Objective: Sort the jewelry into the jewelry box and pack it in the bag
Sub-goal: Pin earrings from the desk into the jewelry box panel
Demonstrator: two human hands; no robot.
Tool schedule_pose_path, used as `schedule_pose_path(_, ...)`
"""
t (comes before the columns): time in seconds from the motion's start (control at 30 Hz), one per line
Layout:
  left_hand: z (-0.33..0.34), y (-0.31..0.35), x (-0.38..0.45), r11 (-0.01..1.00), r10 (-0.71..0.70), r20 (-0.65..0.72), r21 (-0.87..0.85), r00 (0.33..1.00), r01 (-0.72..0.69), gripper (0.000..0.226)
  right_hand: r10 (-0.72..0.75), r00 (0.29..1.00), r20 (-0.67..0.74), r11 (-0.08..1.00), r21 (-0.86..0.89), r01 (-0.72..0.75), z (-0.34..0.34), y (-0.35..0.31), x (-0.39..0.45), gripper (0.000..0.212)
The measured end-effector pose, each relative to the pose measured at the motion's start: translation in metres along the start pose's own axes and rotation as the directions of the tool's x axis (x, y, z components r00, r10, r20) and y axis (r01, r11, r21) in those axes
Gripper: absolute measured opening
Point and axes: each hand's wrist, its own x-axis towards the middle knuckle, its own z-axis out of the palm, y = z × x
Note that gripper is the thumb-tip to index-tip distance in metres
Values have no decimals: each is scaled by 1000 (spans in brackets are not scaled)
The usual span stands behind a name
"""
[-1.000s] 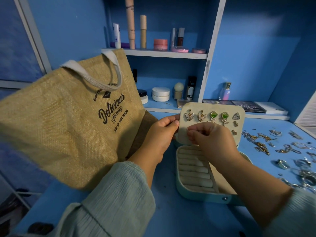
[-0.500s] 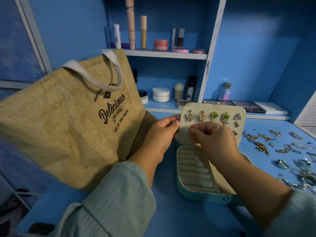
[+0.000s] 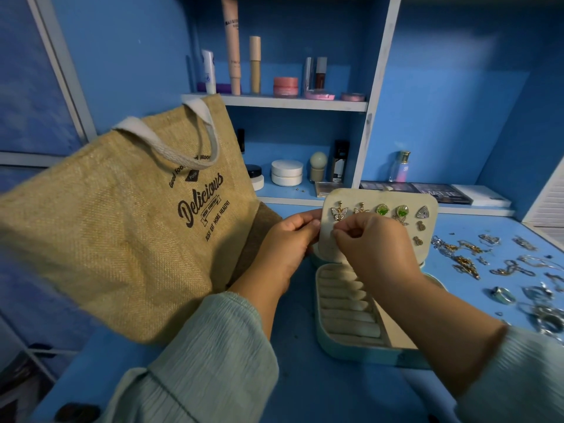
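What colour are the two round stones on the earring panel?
Green, set in gold-toned frames; the green earrings show best in the head view.

Coarse woven jute bag

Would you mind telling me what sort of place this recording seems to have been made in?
Most likely a dressing or vanity corner in a home. Blue shelves hold cosmetics such as a tall tube and a white cream jar, a perfume bottle stands nearby, and loose jewelry lies on the blue table.
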Motion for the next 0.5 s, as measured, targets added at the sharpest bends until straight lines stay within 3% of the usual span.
schedule_pose_path(0.23,-5,2,2,998,-60,26,2,998,60,21,16,1000,-13,999,-49,-16,-1,-3,-5,12)
schedule_pose_path(0.5,-7,2,4,998,-57,53,30,997,56,18,-15,1000,12,989,-145,17,0,-1,-12,27)
